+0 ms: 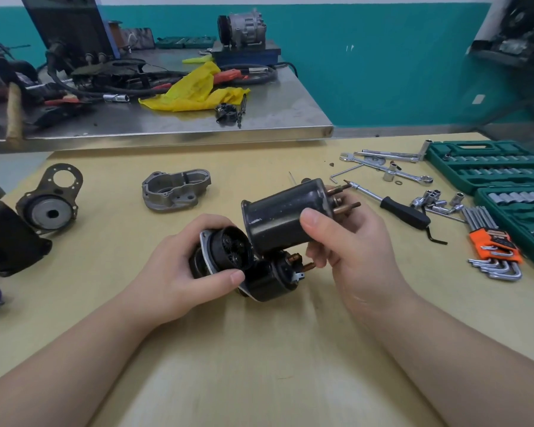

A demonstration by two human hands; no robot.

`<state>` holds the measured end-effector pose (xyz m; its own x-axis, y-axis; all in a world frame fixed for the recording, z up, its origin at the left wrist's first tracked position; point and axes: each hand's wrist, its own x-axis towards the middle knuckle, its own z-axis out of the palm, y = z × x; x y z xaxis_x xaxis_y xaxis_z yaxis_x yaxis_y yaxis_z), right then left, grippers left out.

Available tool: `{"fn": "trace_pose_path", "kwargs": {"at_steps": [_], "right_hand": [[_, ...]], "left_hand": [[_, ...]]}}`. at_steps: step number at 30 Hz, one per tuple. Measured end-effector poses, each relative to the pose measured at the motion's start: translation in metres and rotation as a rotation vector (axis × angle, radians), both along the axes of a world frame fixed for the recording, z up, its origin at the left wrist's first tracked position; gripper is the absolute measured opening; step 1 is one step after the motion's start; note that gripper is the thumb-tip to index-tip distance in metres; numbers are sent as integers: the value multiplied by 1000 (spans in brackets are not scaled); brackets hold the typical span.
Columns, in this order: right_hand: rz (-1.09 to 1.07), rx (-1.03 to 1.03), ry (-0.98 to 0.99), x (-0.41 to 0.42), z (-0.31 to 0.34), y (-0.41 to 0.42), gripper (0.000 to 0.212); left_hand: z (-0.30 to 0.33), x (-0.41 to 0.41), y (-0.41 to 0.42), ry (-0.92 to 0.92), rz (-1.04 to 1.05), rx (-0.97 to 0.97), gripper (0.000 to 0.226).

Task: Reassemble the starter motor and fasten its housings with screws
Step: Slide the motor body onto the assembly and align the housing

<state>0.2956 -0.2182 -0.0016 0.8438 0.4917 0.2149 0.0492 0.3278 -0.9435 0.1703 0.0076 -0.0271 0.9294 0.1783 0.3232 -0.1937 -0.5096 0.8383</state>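
Note:
My right hand [349,238] grips a black cylindrical motor housing [282,215], tilted, with copper studs sticking out of its far end. My left hand [182,266] grips the gear-end assembly [228,251], a black round part with small gears showing and a metal flange; the black solenoid [275,280] with copper terminals is attached below it. The cylinder's open end hovers just above and right of the gear end, nearly touching. A silver cast nose housing [174,189] lies on the yellow table behind. A grey end plate with a round hub [51,208] lies at the left.
A black-handled screwdriver [392,204], wrenches, loose sockets and an orange hex key set [495,248] lie at the right beside green socket cases [487,164]. A black part [10,241] sits at the left edge. A cluttered steel bench [167,118] stands behind.

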Motion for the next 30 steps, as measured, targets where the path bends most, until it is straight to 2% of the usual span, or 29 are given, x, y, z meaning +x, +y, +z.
{"fn": "trace_pose_path", "kwargs": {"at_steps": [4, 8, 15, 17, 19, 22, 24, 27, 30], "right_hand": [[22, 25, -134, -10, 4, -2, 40], [33, 23, -133, -13, 5, -3, 47], [4, -4, -137, -11, 0, -2, 45], [-10, -10, -47, -8, -2, -1, 36], [17, 19, 137, -5, 0, 3, 31], [103, 106, 478, 1, 6, 6, 44], [164, 146, 639, 6, 10, 5, 51], [209, 166, 719, 11, 11, 1, 73], [184, 173, 736, 14, 12, -1, 73]], "left_hand": [[-2, -1, 1, 3, -7, -13, 61], [1, -2, -1, -4, -17, -27, 61], [4, -2, -3, -10, -21, -22, 62], [3, -2, -2, -5, -18, -7, 64], [3, -3, -2, -4, -13, 9, 62], [4, -3, -3, -14, -6, 22, 56], [3, -3, -3, -8, -4, 23, 56], [3, -2, -3, -4, 3, 23, 54], [3, -1, -3, -12, 7, 20, 52]]}}
